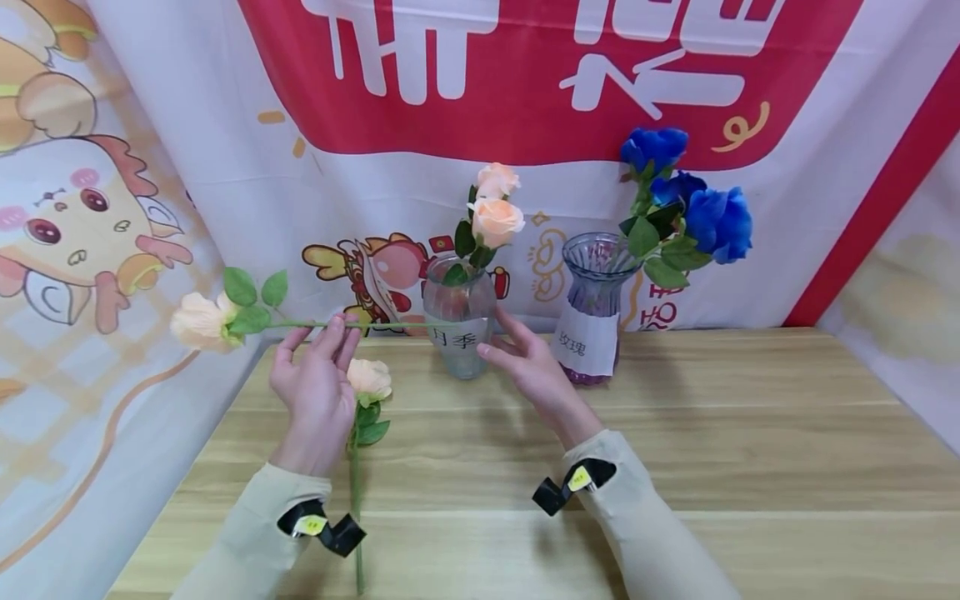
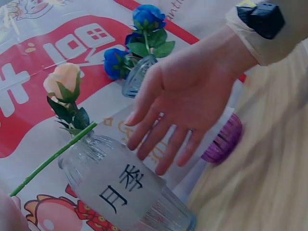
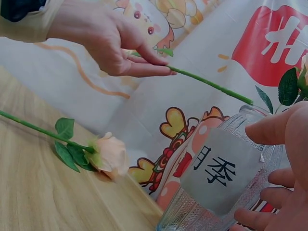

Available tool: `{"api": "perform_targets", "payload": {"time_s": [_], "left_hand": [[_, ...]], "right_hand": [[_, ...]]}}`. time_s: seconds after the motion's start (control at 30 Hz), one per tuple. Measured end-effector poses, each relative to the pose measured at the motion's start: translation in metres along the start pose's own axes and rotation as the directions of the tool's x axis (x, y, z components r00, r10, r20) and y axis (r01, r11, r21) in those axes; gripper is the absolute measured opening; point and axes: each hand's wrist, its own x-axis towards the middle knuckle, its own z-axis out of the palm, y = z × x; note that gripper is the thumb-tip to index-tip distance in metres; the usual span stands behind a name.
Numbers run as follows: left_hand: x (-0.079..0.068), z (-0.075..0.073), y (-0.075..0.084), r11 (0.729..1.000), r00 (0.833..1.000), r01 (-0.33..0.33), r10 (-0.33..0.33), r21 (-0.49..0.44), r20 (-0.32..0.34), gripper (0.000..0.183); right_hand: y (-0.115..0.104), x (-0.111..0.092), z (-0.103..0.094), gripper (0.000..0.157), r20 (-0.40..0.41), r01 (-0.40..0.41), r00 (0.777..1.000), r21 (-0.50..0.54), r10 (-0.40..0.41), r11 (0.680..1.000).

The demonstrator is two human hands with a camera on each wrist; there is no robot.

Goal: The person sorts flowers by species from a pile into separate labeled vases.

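**Peach rose held level, stem tip at the clear vase mouth**

Sleeves and wrist straps sit nearest the head camera; beyond them the two hands work over a wooden surface (image 1: 675, 467).

- Left hand (image 1: 315, 387): raised above the surface, fingers pinched together on the green stem of the held peach rose (image 1: 198, 321).
- Held peach rose: long axis close to horizontal. Bloom points to the person's left, out past the surface edge; cut end points right, its tip at the rim of the clear vase (image 1: 457, 321).
- Right hand (image 1: 528, 367): fingers spread apart and nearly straight, gripping nothing, hovering just beside the clear vase. Whether any fingertip touches the glass cannot be told.
- Clear vase: upright, paper label on its front, two peach roses already standing in it.
- Spare peach rose (image 1: 369, 379): lying flat on the surface below the left hand, stem running back toward the person.
- Purple vase (image 1: 592, 308): upright, right of the clear vase, holding blue roses (image 1: 697, 212).
- Backdrop: printed cloth, red and white with cartoon figures.

Risk, as a judgement: the stem lies almost flat, so its tip could catch the rim or push the standing blooms aside. With the right hand not gripping it, a sideways push might tip the clear vase.
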Motion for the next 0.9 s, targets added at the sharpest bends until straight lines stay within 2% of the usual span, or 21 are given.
{"api": "perform_targets", "payload": {"time_s": [0.17,0.53,0.9], "left_hand": [[0.005,0.012,-0.003,0.996,0.999,-0.018,0.016,-0.085,-0.032,0.046],[0.015,0.037,-0.009,0.985,0.997,-0.033,0.02,-0.171,-0.076,0.047],[0.022,0.058,-0.017,0.985,0.995,-0.079,0.069,-0.155,-0.067,0.044]], "right_hand": [[0.0,0.0,0.001,0.079,-0.001,0.008,1.0,-0.004,-0.008,1.0],[0.001,0.001,0.001,0.078,-0.003,-0.004,1.0,-0.009,0.004,1.0],[0.002,0.004,0.001,0.078,-0.011,-0.013,1.0,-0.005,0.013,1.0]]}}
